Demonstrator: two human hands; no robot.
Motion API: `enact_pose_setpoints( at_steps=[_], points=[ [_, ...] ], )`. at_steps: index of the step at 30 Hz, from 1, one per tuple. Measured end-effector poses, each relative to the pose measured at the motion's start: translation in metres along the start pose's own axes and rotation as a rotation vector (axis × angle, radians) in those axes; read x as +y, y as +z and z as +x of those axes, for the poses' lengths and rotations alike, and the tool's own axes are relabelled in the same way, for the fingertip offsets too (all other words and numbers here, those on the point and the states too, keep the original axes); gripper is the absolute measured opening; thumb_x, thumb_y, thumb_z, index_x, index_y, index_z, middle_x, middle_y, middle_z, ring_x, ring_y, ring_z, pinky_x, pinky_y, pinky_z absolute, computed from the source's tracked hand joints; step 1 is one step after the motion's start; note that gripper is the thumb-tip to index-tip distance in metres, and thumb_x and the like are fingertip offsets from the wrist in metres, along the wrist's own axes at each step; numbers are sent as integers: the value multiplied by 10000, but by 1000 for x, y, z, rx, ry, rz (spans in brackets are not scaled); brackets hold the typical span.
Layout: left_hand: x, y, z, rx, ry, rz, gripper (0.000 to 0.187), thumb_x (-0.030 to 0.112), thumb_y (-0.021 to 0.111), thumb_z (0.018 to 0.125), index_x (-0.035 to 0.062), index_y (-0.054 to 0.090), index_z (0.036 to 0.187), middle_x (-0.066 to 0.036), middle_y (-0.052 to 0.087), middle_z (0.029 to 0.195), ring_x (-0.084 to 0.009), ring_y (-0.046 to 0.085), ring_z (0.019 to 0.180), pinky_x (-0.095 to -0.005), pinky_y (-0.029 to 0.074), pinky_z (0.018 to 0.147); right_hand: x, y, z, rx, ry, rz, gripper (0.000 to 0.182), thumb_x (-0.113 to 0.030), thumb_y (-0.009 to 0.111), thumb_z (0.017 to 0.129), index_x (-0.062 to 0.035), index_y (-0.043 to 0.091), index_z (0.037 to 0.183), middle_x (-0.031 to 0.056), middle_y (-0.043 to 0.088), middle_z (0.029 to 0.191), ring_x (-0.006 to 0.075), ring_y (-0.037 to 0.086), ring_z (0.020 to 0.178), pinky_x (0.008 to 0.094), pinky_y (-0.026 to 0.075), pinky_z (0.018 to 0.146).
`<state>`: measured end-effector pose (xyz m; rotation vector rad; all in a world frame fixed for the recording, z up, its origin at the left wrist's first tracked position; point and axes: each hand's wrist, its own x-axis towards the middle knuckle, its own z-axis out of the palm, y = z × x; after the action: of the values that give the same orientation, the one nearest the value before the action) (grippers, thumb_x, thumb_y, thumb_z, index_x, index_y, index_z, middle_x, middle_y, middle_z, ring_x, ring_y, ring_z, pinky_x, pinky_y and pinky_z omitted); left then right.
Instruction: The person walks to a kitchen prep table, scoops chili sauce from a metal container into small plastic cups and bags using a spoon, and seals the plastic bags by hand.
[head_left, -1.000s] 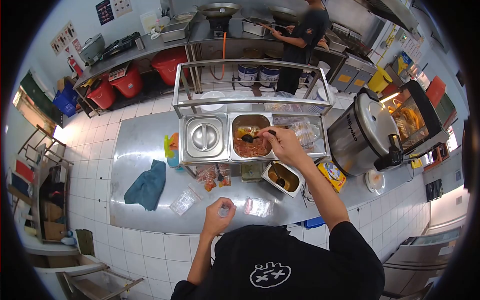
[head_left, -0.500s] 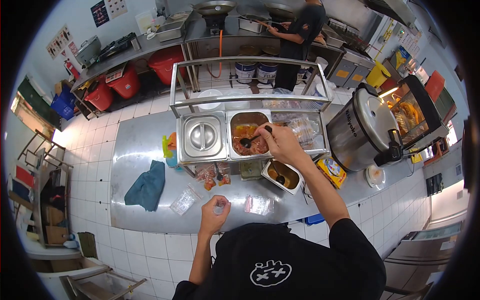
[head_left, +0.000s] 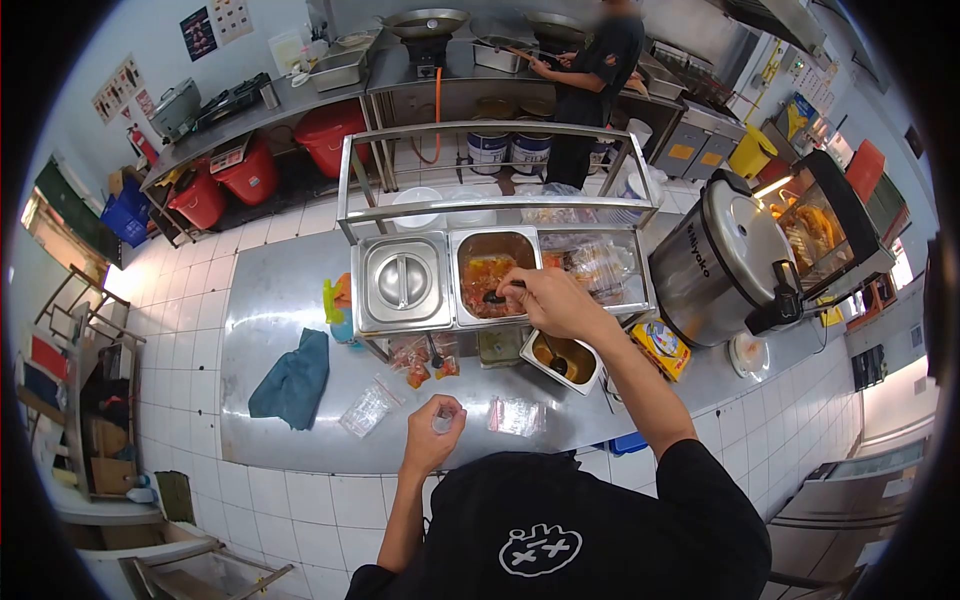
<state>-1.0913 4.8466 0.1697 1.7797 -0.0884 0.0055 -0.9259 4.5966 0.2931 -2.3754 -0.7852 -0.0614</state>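
Observation:
My right hand (head_left: 556,300) is closed round the handle of a black spoon (head_left: 492,297). The spoon's bowl dips into the red, oily sauce (head_left: 488,275) in an open steel food pan (head_left: 461,262). Near the counter's front edge, my left hand (head_left: 432,436) curls its fingers round what looks like a small clear plastic bag (head_left: 441,424), its mouth facing up. Flat clear bags lie on either side of that hand, one stack (head_left: 370,407) to the left and another (head_left: 517,416) to the right. Small filled bags (head_left: 418,372) with red contents rest beneath the rack.
Beside the open pan is a lidded pan (head_left: 403,278). A tilted steel container (head_left: 581,383) holds brown sauce and a black ladle. A blue cloth (head_left: 292,382) lies left, and a large Miyako cooker (head_left: 715,262) stands right. Across the room a person (head_left: 597,85) works at the stove.
My right hand has moved slightly down and left with the spoon, which sits lower in the sauce near the pan's front. The left hand has shifted very little.

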Motion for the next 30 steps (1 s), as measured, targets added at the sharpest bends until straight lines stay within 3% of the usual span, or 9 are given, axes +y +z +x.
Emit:
enact_pose_setpoints(
  at_steps=[3, 6, 9, 12, 16, 24, 30],
  points=[
    [-1, 2, 1, -16, -7, 7, 105, 65, 712, 883, -7, 650, 928, -58, 677, 837, -131, 635, 795, -285, 511, 782, -21, -12, 4, -22, -67, -80, 161, -84, 602, 937, -39, 666, 1078, 131, 724, 837, 344, 705, 819, 411, 536, 727],
    [0, 4, 2, -23, 35, 12, 95, 49, 708, 890, -7, 641, 927, -66, 686, 823, -130, 653, 776, -287, 527, 765, -26, -2, 3, -86, -99, 30, 179, -33, 624, 894, -49, 649, 1070, 133, 713, 920, 360, 690, 878, 431, 535, 749],
    [1, 2, 2, -11, 44, 30, 100, 54, 711, 888, -8, 643, 927, -69, 685, 822, -131, 653, 776, -290, 528, 767, -35, -6, -4, -209, -108, 83, 158, -88, 612, 889, -41, 640, 1036, 150, 699, 1020, 372, 674, 960, 463, 513, 815],
    [0, -1, -1, 17, 62, 69, 103, 58, 716, 885, -5, 648, 929, -68, 683, 819, -131, 648, 769, -292, 527, 765, -27, -11, -13, -240, -165, 9, 172, -5, 621, 870, -57, 596, 1031, 118, 687, 1028, 368, 682, 930, 460, 530, 760],
    [-11, -1, -8, 17, 15, 30, 101, 62, 719, 884, 2, 655, 933, -64, 681, 813, -131, 639, 763, -291, 522, 762, -11, -22, -20, -318, 6, -47, 133, -66, 636, 892, -70, 599, 1019, 118, 705, 987, 364, 685, 923, 451, 525, 769],
    [-2, 3, -1, -10, 25, 18, 106, 63, 718, 887, -5, 650, 932, -73, 688, 824, -140, 653, 777, -293, 526, 767, -34, -22, -16, -48, -71, 12, 134, -67, 660, 881, -67, 602, 1001, 112, 671, 963, 346, 669, 898, 437, 512, 731],
    [2, 1, 0, -21, 35, 33, 103, 56, 712, 890, -5, 646, 939, -71, 683, 823, -141, 652, 775, -288, 524, 761, -49, -12, -29, -220, -109, -10, 157, -40, 639, 848, -61, 586, 994, 102, 631, 970, 347, 663, 901, 434, 522, 734]
  ],
)
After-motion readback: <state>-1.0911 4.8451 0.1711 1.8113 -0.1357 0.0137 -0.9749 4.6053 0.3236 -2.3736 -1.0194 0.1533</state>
